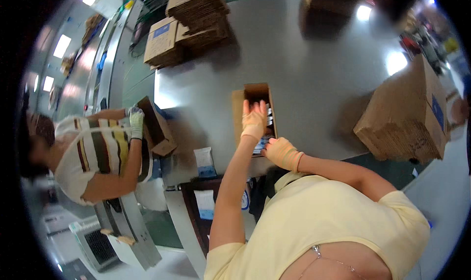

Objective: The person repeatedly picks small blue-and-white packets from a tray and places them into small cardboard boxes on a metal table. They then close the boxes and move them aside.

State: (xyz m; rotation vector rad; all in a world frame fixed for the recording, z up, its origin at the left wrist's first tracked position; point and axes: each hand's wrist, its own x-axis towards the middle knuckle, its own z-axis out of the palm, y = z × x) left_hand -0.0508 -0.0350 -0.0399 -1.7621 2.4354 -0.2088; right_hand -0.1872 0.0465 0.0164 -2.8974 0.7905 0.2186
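Note:
An open brown cardboard box point(256, 89) stands in front of me on the metal table, its flaps up. White-and-blue packets point(260, 146) fill its near end and right side. My left hand point(254, 120), in an orange work glove, reaches over the box opening with fingers stretched and apart. Nothing shows in its grasp. At the near right corner of the box, my right hand point(283, 154), gloved alike, has its fingers curled against the edge. Its fingertips are partly hidden. A white-and-blue pouch point(204, 162) lies left of the box near the table edge.
Flattened cartons are stacked at the far left point(196, 29), the far right point(328, 7) and the right side point(402, 113) of the metal table point(284, 44). On the left a co-worker point(103, 155) in gloves holds another open carton point(159, 130). Another pouch point(205, 204) lies below the table edge.

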